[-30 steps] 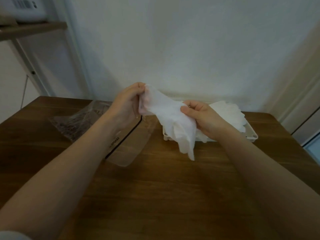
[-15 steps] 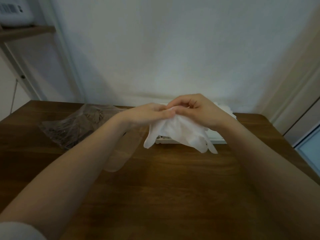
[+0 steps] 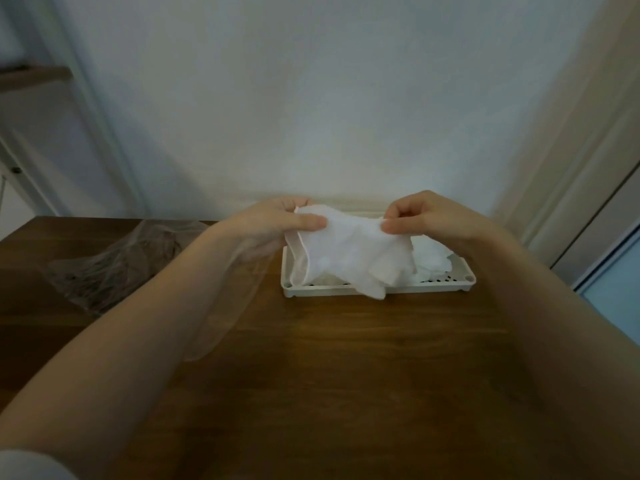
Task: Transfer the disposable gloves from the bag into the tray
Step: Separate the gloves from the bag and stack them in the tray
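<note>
A white disposable glove (image 3: 353, 254) is stretched between my hands just above the white tray (image 3: 381, 290) at the back of the wooden table. My left hand (image 3: 277, 221) pinches its cuff end with thumb on top. My right hand (image 3: 419, 216) pinches the other end between thumb and curled fingers. The glove's fingers droop over the tray's front rim. More white gloves (image 3: 433, 261) lie in the tray's right part. A crumpled clear plastic bag (image 3: 114, 261) lies on the table to the left, and a second flat clear bag (image 3: 225, 313) shows under my left forearm.
The brown wooden table (image 3: 346, 375) ends at a white wall right behind the tray. A shelf unit (image 3: 31, 77) stands at the far left, and a door frame (image 3: 588, 202) rises at the right.
My hands have moved apart over the tray, spreading the glove out flat between them. Earlier it hung bunched from both hands held close together.
</note>
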Motion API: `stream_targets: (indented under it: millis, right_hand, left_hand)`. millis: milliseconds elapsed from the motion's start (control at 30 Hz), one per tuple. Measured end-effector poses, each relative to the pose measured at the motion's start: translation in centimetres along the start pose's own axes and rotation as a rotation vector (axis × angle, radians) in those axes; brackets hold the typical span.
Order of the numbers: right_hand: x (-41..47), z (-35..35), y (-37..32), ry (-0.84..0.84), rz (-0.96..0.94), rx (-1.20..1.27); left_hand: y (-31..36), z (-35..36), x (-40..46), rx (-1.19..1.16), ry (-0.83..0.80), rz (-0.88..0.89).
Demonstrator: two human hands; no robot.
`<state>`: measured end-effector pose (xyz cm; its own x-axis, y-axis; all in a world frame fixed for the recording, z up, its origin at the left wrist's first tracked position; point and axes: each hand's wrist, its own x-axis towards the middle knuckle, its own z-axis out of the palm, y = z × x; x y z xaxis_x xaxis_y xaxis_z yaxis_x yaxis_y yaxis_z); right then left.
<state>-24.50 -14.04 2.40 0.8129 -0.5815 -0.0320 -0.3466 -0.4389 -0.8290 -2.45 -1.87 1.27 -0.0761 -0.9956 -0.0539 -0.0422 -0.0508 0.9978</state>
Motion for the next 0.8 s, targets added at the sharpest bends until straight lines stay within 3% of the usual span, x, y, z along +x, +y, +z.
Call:
stream_targets:
  millis: [133,233,333,433,567,667,733,800]
  right_hand:
    - [-0.7,-1.7,3.1,-0.039,0.038,0.405]
    - [-1.2,-2.4,4.9,0.034,0.083,0.596]
    - [-0.8,-3.0,6.0,0.241,0.146,0.378]
    - [-0.6,-4.3,5.3,0.388,0.145,0.188]
    - [2.2,-5.6,4.5,0.397,0.134,-0.242]
    - [4.9,-3.6,5.0,0.429,0.193,-0.72]
    - [5.6,-1.0,5.0,0.442,0.046,-0.868]
    - [5.6,2.0,4.6,0.31,-0.142,-0.91]
  left_hand:
    - [0.7,1.8,1.6,-0.266,0.106,0.043]
    - [0.6,3.4,3.7,-0.245,0.258,0.025]
    - [0.0,4.8,5.5,-0.022,0.487,0.007]
    - [-0.6,5.4,6.4,0.105,0.547,0.028]
    - [-1.4,5.1,7.1,0.233,0.479,0.031]
    - [-2.2,4.9,7.1,0.479,0.506,-0.113]
    - [-2.9,4.4,7.2,0.73,0.485,-0.161]
    - [-3.7,3.9,7.5,0.931,0.402,-0.151]
